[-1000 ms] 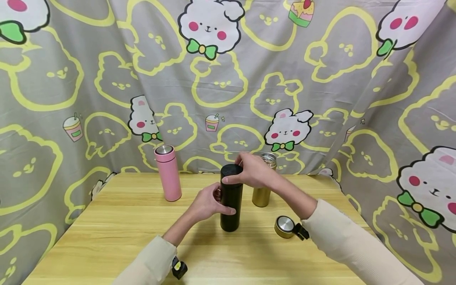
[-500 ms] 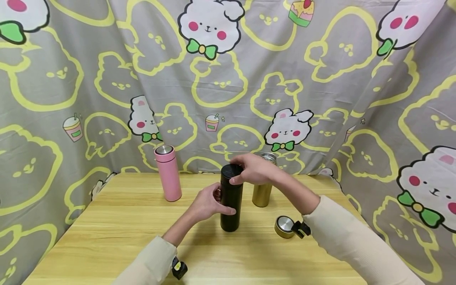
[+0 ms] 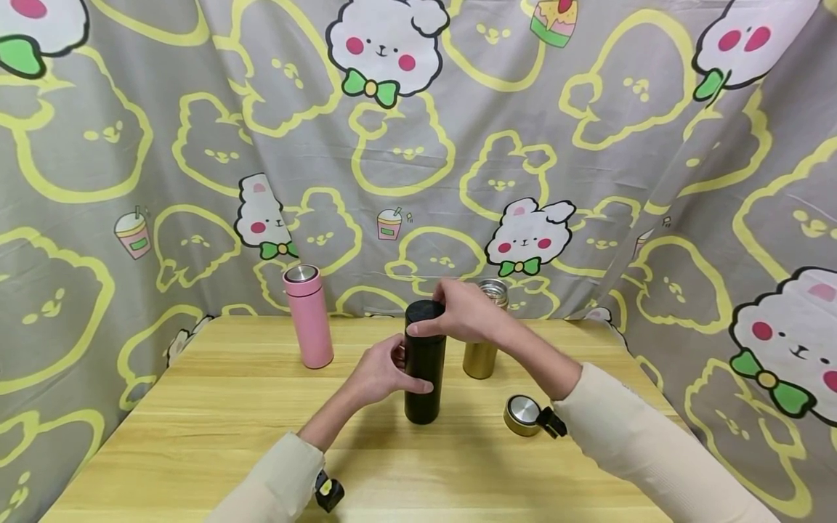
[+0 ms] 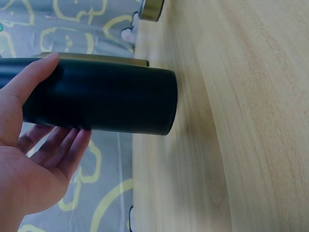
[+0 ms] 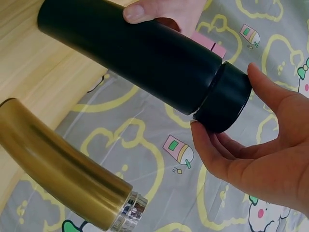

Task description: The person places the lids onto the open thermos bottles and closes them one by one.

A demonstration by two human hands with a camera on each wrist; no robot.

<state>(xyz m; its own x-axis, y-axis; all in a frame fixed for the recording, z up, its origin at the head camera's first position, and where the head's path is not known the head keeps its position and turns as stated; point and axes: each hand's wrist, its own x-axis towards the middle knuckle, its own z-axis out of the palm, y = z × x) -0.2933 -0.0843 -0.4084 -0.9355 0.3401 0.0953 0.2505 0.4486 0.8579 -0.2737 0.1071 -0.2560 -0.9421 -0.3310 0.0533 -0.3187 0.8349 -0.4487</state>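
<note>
A black thermos (image 3: pixel 423 363) stands upright near the table's middle. My left hand (image 3: pixel 379 374) grips its body, with the thumb across the front and the fingers behind. At the top, my right hand (image 3: pixel 467 312) holds the black screw cap (image 5: pixel 224 99) between thumb and fingers. In the right wrist view a narrow seam shows between cap and body; whether the cap is loose I cannot tell. Just behind my right hand is a gold thermos (image 3: pixel 480 359) with its steel neck bare. The gold cap (image 3: pixel 523 412) lies on the table below my right forearm.
A pink thermos (image 3: pixel 310 327) with its cap on stands at the back left of the wooden table (image 3: pixel 216 407). A patterned curtain (image 3: pixel 418 167) hangs right behind the table's far edge.
My right hand turned to the right around the cap half a second ago, then swung back, its thumb again across the cap's front. My left hand and the thermos have stayed in place.
</note>
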